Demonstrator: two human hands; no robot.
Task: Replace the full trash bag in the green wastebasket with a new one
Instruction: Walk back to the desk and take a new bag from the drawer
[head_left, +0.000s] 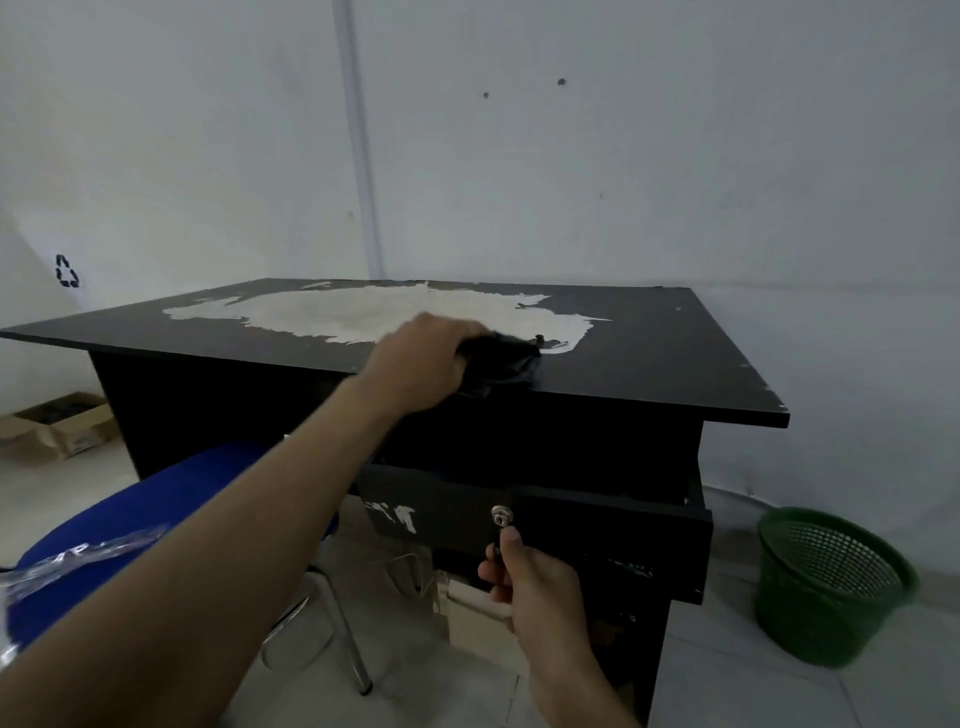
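- Grips a crumpled black trash bag (501, 358) with the left hand (421, 358) on the surface (649, 353), at 12 o'clock.
- Pinches a small key (498, 538) under the drawer lock (501, 514) with the right hand (537, 579), at 6 o'clock.
- Shows the green wastebasket (826, 587) on the floor at 4 o'clock.

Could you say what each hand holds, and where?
Left hand grips a crumpled black plastic bag at its near end; right hand pinches a small key, apparently, in the silver drawer lock.
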